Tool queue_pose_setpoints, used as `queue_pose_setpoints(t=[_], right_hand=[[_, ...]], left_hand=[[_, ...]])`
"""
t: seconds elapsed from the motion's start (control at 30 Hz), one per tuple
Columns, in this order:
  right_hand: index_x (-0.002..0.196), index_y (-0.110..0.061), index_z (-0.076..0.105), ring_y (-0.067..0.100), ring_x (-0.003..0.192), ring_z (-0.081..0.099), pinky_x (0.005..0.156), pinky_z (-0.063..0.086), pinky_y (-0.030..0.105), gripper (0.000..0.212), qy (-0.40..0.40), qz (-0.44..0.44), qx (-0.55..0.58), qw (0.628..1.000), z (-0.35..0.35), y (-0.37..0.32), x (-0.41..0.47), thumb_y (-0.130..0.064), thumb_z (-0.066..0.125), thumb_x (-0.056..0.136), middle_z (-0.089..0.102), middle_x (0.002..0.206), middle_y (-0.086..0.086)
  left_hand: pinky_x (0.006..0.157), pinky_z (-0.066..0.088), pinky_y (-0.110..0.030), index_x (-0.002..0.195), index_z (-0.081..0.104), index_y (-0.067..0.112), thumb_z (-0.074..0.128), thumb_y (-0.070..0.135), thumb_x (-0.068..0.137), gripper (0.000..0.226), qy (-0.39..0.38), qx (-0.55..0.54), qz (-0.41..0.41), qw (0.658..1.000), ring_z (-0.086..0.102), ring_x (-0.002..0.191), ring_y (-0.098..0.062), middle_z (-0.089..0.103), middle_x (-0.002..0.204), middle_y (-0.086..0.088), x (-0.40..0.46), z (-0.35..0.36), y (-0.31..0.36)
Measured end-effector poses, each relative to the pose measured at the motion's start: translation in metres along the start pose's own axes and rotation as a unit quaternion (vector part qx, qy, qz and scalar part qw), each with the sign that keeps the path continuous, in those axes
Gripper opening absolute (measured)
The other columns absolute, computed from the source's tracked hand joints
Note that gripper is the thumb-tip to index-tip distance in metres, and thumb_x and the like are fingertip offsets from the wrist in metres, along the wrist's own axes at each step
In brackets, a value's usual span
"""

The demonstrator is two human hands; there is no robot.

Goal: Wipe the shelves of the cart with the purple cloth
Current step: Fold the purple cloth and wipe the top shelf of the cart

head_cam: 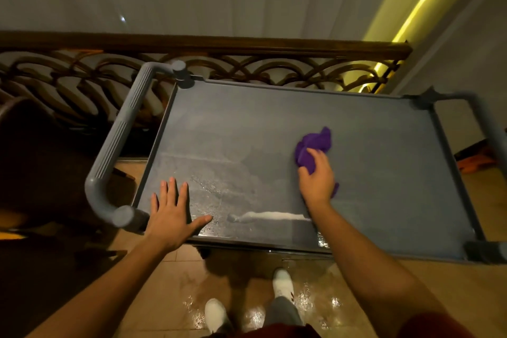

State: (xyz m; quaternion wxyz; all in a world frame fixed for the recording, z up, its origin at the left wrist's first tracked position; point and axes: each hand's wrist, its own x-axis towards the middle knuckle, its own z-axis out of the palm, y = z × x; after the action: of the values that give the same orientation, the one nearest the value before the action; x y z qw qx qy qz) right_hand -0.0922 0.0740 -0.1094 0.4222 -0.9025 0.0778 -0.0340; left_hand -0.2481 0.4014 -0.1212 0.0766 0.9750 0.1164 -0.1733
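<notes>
The grey cart's top shelf (274, 123) fills the middle of the view, with wet streaks and droplets on its near left part. A crumpled purple cloth (312, 147) lies on the shelf right of centre. My right hand (318, 178) presses down on the cloth and grips its near end. My left hand (171, 214) rests flat with fingers spread on the shelf's near left corner, holding nothing. The lower shelves are hidden under the top one.
The cart's grey ribbed handle (120, 134) curves off its left end; another handle (491, 123) shows at the right. A dark wooden railing (219, 49) with scrollwork runs behind the cart. My white shoes (282, 282) stand on a wet, glossy floor below the near edge.
</notes>
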Motion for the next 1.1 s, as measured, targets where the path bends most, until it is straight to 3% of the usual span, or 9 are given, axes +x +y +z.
queue_pose_setpoints(t=[0.13,0.2,0.3,0.4,0.57,0.67,0.9,1.03,1.1], right_hand=[[0.136,-0.02,0.064,0.031,0.134,0.054,0.112,0.043,0.042,0.054,-0.083,-0.063,-0.014,0.994,0.042,-0.041,-0.023,-0.006,0.07,0.084,0.052,0.152,0.008],[0.135,-0.021,0.064,0.029,0.133,0.055,0.111,0.042,0.037,0.053,-0.089,-0.065,-0.013,0.994,0.034,-0.04,-0.012,-0.003,0.068,0.085,0.054,0.151,0.007],[0.135,-0.016,0.064,0.032,0.132,0.055,0.113,0.038,0.037,0.052,-0.007,-0.048,-0.023,0.999,-0.013,-0.015,0.017,-0.001,0.063,0.085,0.058,0.145,0.01],[0.139,-0.014,0.06,0.039,0.14,0.045,0.119,0.032,0.049,0.05,0.066,-0.012,-0.086,0.994,-0.059,0.025,0.043,-0.016,0.065,0.089,0.057,0.146,0.014],[0.136,-0.007,0.062,0.039,0.137,0.049,0.116,0.035,0.054,0.047,0.072,0.025,-0.032,0.997,-0.011,0.023,0.03,-0.003,0.063,0.089,0.057,0.146,0.019],[0.134,-0.008,0.065,0.038,0.134,0.052,0.115,0.038,0.049,0.047,0.05,0.01,0.017,0.999,0.025,-0.008,0.014,0.001,0.061,0.088,0.059,0.144,0.017],[0.137,-0.022,0.063,0.025,0.144,0.044,0.12,0.034,0.048,0.05,-0.112,-0.081,0.062,0.988,0.124,-0.097,-0.061,-0.003,0.063,0.09,0.051,0.154,0.003],[0.134,-0.027,0.064,0.021,0.141,0.047,0.119,0.035,0.036,0.052,-0.177,-0.122,0.046,0.976,0.12,-0.103,-0.051,-0.001,0.064,0.089,0.052,0.153,-0.002],[0.132,-0.03,0.065,0.021,0.136,0.053,0.114,0.037,0.028,0.054,-0.152,-0.122,0.052,0.98,0.095,-0.092,-0.032,0.002,0.06,0.088,0.056,0.15,-0.003]], left_hand=[[0.12,-0.011,-0.055,0.158,-0.014,0.019,0.01,0.099,0.067,0.123,-0.008,-0.006,0.001,1.0,-0.025,0.15,-0.035,-0.03,0.16,-0.013,0.002,-0.002,0.002],[0.12,-0.01,-0.055,0.158,-0.013,0.02,0.015,0.099,0.068,0.124,-0.016,-0.008,0.006,1.0,-0.025,0.15,-0.035,-0.031,0.158,-0.012,0.003,-0.006,0.0],[0.121,-0.009,-0.055,0.158,-0.013,0.021,0.014,0.1,0.064,0.126,-0.027,-0.006,0.017,0.999,-0.025,0.15,-0.034,-0.033,0.158,-0.011,0.004,-0.007,-0.005],[0.122,-0.009,-0.055,0.158,-0.015,0.023,0.012,0.101,0.063,0.126,-0.022,-0.006,0.017,1.0,-0.026,0.15,-0.035,-0.033,0.158,-0.012,0.005,-0.007,-0.005],[0.122,-0.01,-0.056,0.157,-0.017,0.022,0.012,0.1,0.065,0.124,-0.026,-0.001,0.012,1.0,-0.027,0.149,-0.035,-0.033,0.159,-0.012,0.007,-0.004,-0.005],[0.121,-0.011,-0.056,0.157,-0.018,0.021,0.017,0.098,0.069,0.122,-0.024,-0.004,0.013,1.0,-0.028,0.149,-0.035,-0.034,0.159,-0.012,0.004,-0.004,-0.006],[0.119,-0.015,-0.053,0.157,-0.017,0.021,0.015,0.099,0.066,0.124,-0.018,-0.013,0.0,1.0,-0.03,0.148,-0.035,-0.032,0.16,-0.013,0.003,-0.004,-0.001],[0.122,-0.009,-0.054,0.159,-0.011,0.02,0.033,0.093,0.073,0.121,-0.021,-0.036,-0.006,0.999,-0.024,0.151,-0.034,-0.024,0.165,-0.013,-0.004,-0.014,0.004],[0.124,-0.004,-0.054,0.16,-0.006,0.018,0.04,0.09,0.074,0.122,-0.005,-0.053,-0.02,0.998,-0.02,0.153,-0.034,-0.019,0.167,-0.012,-0.011,-0.016,0.006]])
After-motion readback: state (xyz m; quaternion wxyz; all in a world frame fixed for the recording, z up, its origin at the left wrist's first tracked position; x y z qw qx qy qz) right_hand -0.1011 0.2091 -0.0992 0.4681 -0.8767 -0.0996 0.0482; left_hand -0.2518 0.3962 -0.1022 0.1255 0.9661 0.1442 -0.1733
